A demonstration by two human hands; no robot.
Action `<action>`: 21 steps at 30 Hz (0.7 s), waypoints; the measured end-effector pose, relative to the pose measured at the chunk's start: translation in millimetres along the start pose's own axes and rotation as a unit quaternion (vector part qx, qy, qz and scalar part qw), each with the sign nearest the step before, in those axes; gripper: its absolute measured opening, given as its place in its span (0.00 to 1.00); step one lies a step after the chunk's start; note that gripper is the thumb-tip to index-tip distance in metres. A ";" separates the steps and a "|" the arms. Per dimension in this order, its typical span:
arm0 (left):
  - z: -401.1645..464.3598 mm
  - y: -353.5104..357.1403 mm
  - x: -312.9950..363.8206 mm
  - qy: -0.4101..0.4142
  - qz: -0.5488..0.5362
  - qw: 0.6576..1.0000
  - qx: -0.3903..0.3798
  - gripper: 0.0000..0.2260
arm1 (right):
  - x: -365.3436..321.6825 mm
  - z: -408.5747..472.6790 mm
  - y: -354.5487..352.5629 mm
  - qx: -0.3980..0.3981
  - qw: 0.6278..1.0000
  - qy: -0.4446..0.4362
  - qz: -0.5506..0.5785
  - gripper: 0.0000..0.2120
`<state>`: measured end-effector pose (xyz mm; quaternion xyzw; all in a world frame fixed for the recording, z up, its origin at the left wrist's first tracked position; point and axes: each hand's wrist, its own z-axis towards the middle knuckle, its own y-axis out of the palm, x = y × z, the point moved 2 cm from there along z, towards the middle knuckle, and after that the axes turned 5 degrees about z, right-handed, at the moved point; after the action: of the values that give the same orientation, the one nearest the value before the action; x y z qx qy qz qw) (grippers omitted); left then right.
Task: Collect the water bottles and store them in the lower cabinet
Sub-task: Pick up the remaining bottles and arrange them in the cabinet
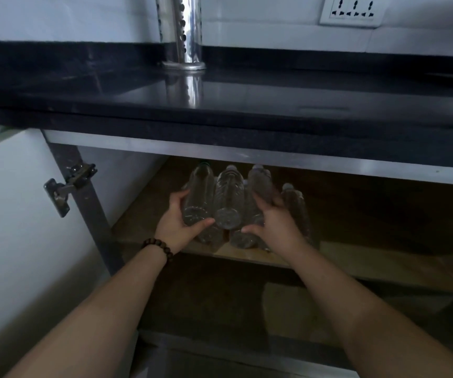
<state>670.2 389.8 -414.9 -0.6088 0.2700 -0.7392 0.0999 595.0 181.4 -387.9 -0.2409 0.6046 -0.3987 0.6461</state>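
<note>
We count about seven clear water bottles (228,197) stacked on sides on wooden shelf (369,214) inside lower cabinet, caps facing back; exact count unclear in dimness. Left hand (177,222) fingers curl around leftmost top bottle (196,197). Right hand (274,219) fingers wrap right-side bottle (260,184). One beaded bracelet (158,248) on left wrist. One steel holder (183,31) on black table (274,85). One door hinge (68,186) on left.

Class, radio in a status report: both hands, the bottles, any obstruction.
Left hand and right hand each grip the stack of clear plastic water bottles. Stack lying on wooden cabinet shelf. White cabinet door open; nothing blocking.
</note>
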 end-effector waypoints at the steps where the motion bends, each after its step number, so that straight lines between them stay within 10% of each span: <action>1: 0.3 0.2 0.3 -0.004 -0.006 1.000 -0.001 0.41 | -2.9 0.0 1.5 -0.007 1.000 0.004 -0.004 0.44; 14: -0.5 -13.7 -22.1 -0.049 0.032 0.997 -0.046 0.56 | 75.2 -32.3 -25.0 -0.034 0.992 0.108 0.056 0.57; 21: 4.0 -9.5 -31.8 -0.054 0.094 0.994 -0.017 0.45 | 79.7 -31.4 -8.3 0.024 0.991 0.119 0.049 0.39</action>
<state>683.3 411.8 -436.4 -0.6209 0.3331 -0.6881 0.1733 558.7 117.8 -433.1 -0.1460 0.6788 -0.4064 0.5939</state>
